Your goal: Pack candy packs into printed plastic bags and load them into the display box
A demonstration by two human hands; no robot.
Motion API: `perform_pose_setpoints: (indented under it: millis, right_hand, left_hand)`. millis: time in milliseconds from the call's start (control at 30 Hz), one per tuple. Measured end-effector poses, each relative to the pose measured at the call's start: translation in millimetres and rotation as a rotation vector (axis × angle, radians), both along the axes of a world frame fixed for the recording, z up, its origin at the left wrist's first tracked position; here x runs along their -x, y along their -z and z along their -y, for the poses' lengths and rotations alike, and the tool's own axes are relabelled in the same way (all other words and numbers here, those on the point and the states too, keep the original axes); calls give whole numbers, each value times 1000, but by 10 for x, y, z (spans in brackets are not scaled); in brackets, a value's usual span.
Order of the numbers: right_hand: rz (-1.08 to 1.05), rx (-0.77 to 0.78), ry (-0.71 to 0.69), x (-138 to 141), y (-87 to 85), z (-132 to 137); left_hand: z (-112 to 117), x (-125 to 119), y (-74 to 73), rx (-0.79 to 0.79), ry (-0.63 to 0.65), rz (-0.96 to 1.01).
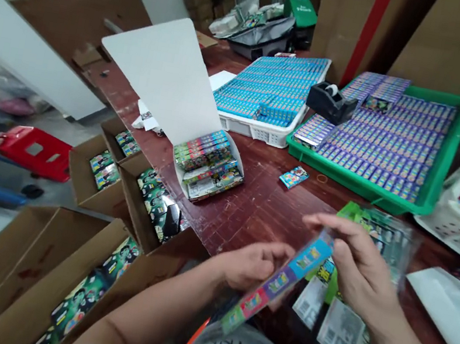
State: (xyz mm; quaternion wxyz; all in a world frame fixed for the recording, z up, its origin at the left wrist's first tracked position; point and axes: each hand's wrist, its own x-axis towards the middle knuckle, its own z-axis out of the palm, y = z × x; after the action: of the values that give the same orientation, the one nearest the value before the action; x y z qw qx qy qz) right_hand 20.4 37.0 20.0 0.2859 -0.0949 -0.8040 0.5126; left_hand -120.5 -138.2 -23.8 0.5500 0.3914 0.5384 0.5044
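Both hands, the left hand (251, 265) and the right hand (358, 266), grasp one long strip of colourful packets (277, 281) above the counter (264, 202). An open white display box (207, 171) stands at 11 o'clock from them, and a green tray (439, 167) at 1 o'clock.

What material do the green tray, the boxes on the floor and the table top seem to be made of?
The green tray looks like moulded plastic: even colour, smooth raised rim. The boxes on the floor appear to be plain brown cardboard, matt, with folded flaps. The table top seems to be dark reddish wood or a wood-look board; grain-like streaks show, but which one cannot be told.
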Motion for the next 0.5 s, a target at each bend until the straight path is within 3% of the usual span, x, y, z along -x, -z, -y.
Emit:
perform_pose_setpoints:
  millis: [33,100,167,233,367,500]
  right_hand:
    - [7,-31,3,142,64,-42]
    - [66,-149,62,355,230,-151]
    - [183,-323,133,525,385,-268]
    - [363,-478,168,720,477,-371]
    - [618,-589,220,1239,512,-577]
    - [674,-563,252,1634,580,-756]
  left_hand:
    - [90,200,-83,-8,-59,-79]
    - [260,599,-193,58,-220,-455]
    - [381,938,-191,238,-286,-827]
    - [432,1183,-106,392,-310,-1034]
    - [404,1403,43,489,-310,-1234]
    - [399,1406,35,487,-308,-1411]
